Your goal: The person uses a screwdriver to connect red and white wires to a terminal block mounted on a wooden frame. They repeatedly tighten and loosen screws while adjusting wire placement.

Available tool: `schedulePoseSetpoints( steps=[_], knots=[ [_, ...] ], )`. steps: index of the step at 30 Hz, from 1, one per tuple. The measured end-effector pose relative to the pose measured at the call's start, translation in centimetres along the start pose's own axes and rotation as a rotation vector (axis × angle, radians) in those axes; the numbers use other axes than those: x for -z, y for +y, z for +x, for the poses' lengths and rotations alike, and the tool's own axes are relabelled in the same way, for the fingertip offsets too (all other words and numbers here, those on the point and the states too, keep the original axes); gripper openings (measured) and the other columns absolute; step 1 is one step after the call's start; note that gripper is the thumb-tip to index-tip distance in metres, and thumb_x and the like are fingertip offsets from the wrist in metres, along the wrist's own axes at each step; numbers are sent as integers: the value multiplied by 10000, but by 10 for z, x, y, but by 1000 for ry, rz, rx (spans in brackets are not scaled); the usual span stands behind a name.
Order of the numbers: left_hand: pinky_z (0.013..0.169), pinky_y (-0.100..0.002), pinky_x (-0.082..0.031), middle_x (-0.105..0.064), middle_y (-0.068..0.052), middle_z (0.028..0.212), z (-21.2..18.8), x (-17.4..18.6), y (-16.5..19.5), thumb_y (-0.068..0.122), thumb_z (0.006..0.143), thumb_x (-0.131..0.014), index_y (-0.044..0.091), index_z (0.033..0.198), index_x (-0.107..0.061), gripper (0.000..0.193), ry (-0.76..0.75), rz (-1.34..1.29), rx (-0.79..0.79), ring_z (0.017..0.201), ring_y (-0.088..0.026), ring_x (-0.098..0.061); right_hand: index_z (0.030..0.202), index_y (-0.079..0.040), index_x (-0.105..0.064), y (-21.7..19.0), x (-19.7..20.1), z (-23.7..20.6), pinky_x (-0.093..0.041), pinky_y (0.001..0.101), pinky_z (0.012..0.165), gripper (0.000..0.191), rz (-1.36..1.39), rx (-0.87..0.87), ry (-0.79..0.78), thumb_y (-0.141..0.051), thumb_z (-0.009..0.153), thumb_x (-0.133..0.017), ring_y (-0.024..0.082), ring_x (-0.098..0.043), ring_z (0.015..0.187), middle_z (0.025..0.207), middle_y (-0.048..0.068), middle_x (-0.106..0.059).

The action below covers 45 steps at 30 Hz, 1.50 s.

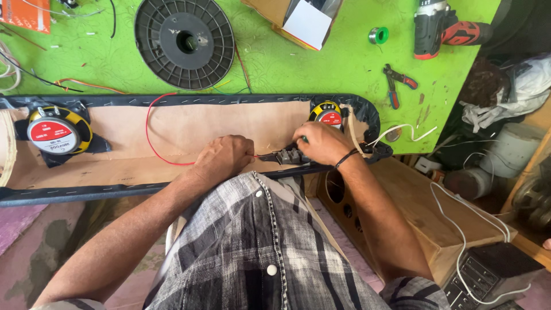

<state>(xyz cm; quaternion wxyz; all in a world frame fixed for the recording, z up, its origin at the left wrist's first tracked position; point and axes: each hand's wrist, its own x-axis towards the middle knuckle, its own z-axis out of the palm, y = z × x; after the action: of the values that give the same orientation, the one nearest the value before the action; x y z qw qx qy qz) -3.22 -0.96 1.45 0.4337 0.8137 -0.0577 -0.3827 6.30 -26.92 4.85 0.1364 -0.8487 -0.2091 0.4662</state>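
1. While both hands work at its right end, the table [321,63], covered in green, fills the space beyond them.
2. Across the table lies a long board [189,135], tan inside with a dark padded rim; both hands rest on its near edge.
3. Left of the left hand, well apart, a round speaker [54,131] with a yellow ring and red centre sits in the board. A second speaker [328,115] of the same kind sits just beyond the right hand.
4. Beyond the left hand, past the board, a black spool [185,43] lies flat on the table.
5. Far beyond the right hand and to its right, a red and black drill [439,26] lies at the table's edge, with red-handled pliers [396,83] nearer and a small green solder reel [378,35] beside them.
6. Right of the right hand, lower than the table, stands a wooden box [419,212] with round holes; white cable [459,229] trails over it.
7. The left hand [224,158] is closed, fingers curled, pinching a red wire [150,129] that loops away to its left over the board.
8. The right hand [324,143], a dark band on its wrist, is curled over a small dark part [287,155] on the board's near rim; whether it grips or only presses it, I cannot tell.
9. That dark part lies between the two hands, touching the right one, and the red wire's end meets it there.
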Motion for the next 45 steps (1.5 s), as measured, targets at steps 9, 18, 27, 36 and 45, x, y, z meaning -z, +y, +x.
schedulePoseSetpoints(
  steps=[9, 18, 27, 36, 45],
  knots=[
    [838, -458, -553, -757, -94, 958, 3, -1, -5, 265, 873, -707, 117, 923, -757, 164, -9, -76, 2, 923, -311, -724, 950, -67, -754, 5, 2, -11, -526, 470, 847, 206, -5, 53, 55, -236, 874, -664, 357, -683, 980, 1004, 139, -729],
    [817, -439, -556, -767, -93, 923, 8, -2, -9, 258, 839, -760, 98, 896, -756, 170, -26, -146, 19, 890, -294, -732, 879, -18, -605, -10, 7, -14, -505, 521, 685, 295, -36, -103, 494, -287, 937, -710, 421, -657, 761, 786, 209, -665],
    [794, -415, -567, -773, -87, 882, 20, -5, -17, 241, 813, -768, 117, 851, -793, 132, -127, -210, -39, 830, -253, -741, 1140, -11, -586, -19, 24, -38, -511, 516, 792, 136, 21, 95, 599, -29, 1007, -607, 426, -676, 906, 975, 206, -684],
    [858, -448, -554, -748, -155, 1022, 32, -19, -19, 365, 849, -747, 64, 1029, -732, 351, 8, -167, -104, 959, -318, -729, 1187, 0, -578, -32, 39, -56, -552, 412, 826, 192, 207, 50, 695, -38, 1012, -645, 359, -720, 948, 1002, 178, -721],
    [986, -447, -548, -728, -215, 1199, 88, -32, 67, 343, 883, -651, 30, 1145, -748, 420, -303, 128, 187, 1134, -362, -702, 1247, 8, -559, -16, 27, -66, -573, 389, 916, 240, 238, 159, 766, -75, 1051, -670, 307, -741, 1054, 1097, 164, -750]
  ],
)
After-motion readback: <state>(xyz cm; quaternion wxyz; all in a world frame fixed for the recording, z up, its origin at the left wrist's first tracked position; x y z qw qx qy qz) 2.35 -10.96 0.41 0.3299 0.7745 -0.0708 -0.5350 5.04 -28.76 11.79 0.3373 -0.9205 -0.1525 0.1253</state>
